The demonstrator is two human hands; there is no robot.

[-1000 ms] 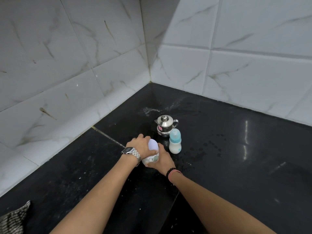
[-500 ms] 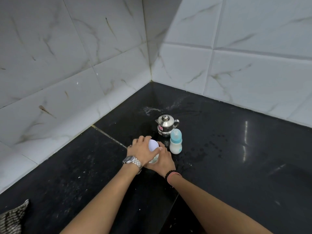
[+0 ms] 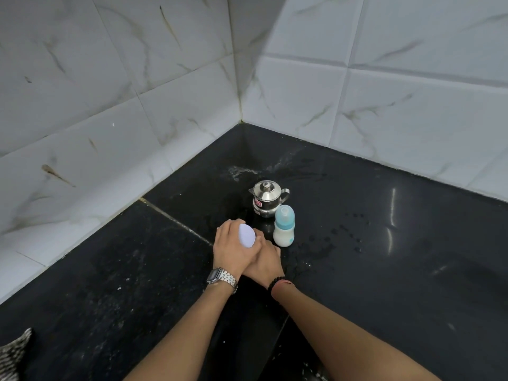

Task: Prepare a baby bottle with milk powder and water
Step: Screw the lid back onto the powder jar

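Both hands meet around a small container with a pale lavender lid (image 3: 246, 235) on the black counter. My left hand (image 3: 233, 250), with a metal watch on the wrist, covers the lid from above. My right hand (image 3: 265, 264) grips the container's body from below and the right; the body is hidden. Just to the right stands a baby bottle (image 3: 284, 226) with a blue cap and white milk inside, upright and untouched. Behind it sits a small steel lidded jug (image 3: 268, 198).
The black stone counter (image 3: 384, 257) runs into a corner of white marble-pattern wall tiles (image 3: 302, 105). Water drops and a wet smear lie around the jug and to the right of the bottle. A striped cloth (image 3: 13, 353) shows at the lower left edge.
My left hand has slid further over the lid, hiding more of it, and both hands with the container have shifted slightly. The bottle and jug have stayed put.
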